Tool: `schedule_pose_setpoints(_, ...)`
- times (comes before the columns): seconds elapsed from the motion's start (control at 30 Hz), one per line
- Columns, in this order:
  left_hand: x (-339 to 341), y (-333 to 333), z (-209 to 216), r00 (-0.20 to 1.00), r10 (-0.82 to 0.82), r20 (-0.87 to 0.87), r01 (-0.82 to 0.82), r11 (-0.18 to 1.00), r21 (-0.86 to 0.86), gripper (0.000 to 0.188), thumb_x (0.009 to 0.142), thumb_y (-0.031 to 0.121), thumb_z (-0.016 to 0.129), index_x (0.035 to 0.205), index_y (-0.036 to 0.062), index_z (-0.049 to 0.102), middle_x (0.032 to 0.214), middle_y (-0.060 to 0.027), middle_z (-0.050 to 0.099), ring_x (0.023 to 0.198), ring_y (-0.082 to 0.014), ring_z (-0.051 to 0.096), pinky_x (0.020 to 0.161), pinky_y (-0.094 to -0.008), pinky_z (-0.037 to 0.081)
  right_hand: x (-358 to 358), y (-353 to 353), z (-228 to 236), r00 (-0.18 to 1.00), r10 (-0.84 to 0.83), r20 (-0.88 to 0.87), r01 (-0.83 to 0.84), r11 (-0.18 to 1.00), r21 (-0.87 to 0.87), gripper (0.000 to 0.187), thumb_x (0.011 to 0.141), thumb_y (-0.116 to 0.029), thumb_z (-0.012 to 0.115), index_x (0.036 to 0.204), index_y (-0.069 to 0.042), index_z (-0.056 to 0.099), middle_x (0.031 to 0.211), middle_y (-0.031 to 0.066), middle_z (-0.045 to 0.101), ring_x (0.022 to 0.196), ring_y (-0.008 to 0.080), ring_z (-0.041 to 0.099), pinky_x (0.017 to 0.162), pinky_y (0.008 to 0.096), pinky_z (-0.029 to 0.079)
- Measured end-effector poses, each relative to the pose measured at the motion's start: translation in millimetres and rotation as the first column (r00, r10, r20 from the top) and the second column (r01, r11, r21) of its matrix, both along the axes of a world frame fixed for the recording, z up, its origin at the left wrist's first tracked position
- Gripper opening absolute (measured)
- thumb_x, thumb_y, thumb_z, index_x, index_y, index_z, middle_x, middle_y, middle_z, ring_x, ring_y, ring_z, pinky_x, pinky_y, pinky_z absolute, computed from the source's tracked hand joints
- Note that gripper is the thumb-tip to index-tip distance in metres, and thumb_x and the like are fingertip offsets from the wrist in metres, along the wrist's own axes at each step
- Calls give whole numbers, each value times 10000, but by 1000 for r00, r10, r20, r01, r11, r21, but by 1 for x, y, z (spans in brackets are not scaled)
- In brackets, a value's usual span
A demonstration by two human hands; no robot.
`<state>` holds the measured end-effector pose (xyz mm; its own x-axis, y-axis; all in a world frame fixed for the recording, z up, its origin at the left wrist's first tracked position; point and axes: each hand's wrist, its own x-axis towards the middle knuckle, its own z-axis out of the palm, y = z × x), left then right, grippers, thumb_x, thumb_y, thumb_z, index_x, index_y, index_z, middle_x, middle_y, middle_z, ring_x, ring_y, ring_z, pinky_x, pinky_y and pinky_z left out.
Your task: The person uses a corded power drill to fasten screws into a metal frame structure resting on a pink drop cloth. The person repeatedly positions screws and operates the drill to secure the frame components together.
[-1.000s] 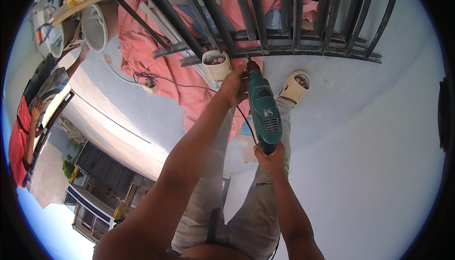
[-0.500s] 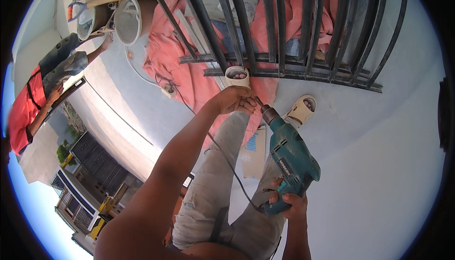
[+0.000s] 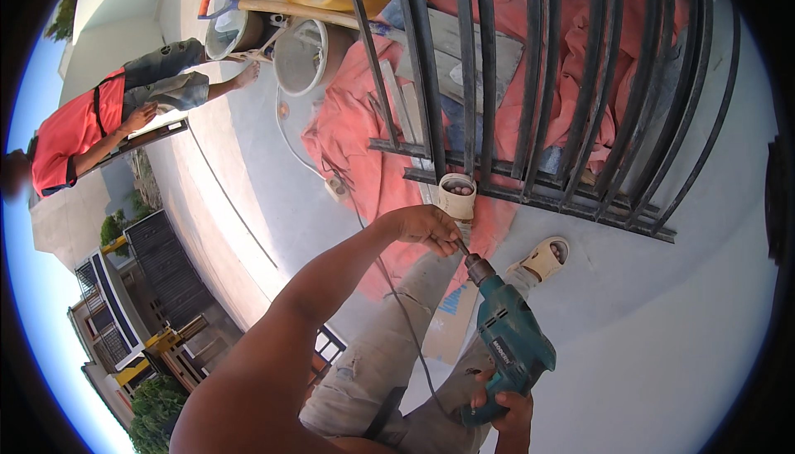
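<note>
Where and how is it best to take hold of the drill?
Probably by its handle, coming from the near right side, as the right hand does. The drill points its chuck away and leftward, toward the left hand, so the handle lies nearest the person and looks slimmer than the thick body.

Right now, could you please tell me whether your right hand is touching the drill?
Touching. The head view shows the right hand wrapped around the handle of the drill, with no gap between them.
</note>
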<state>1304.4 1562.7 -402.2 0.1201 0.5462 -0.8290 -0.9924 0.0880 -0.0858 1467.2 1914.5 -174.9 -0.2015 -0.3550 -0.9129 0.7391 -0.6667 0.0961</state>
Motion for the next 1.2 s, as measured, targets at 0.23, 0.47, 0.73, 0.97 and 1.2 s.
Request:
schedule_pose_setpoints(0.23,-18,0,30,934,-264,-241,269,963,-13,230,941,109,635,1110,-46,634,1015,-172,704,896,-279,734,826,-370,608,5,1,2,1000,-13,0,13,999,-53,784,714,-136,647,1419,78,377,1090,239,648,714,317,659,677,496,550)
schedule_pose_setpoints(0.47,-53,-73,46,809,-383,-447,223,902,-369,194,991,169,583,1080,-2,599,944,-85,671,839,-212,728,804,-330,598,3,7,7,990,-123,69,130,985,-115,775,720,-126,641,1419,78,375,1102,252,639,699,323,668,674,502,561)
schedule_pose_setpoints(0.73,-92,-211,88,847,-209,-490,-347,481,-805,576,1037,501,453,1252,-20,573,1050,-123,663,976,-221,670,878,-395,572,-2,13,0,991,-131,-30,130,990,-47,753,733,-120,668,1404,83,391,1104,252,649,745,302,686,676,472,580)
schedule_pose_setpoints(0.97,1,32,85,146,-571,-808,-61,809,-584,522,915,-11,635,1374,-29,388,977,-120,579,849,-202,655,812,-330,562,12,-2,-9,954,-299,7,297,943,-150,754,735,-161,650,1398,72,378,1162,210,623,685,262,648,676,457,556)
schedule_pose_setpoints(1.2,36,129,112,-137,-645,-752,88,748,-658,437,760,-68,617,1171,29,503,964,-138,589,682,-315,634,578,-391,524,14,5,-8,962,-267,-52,260,959,-109,744,739,-175,645,1388,74,379,1136,209,638,693,246,653,670,429,562)
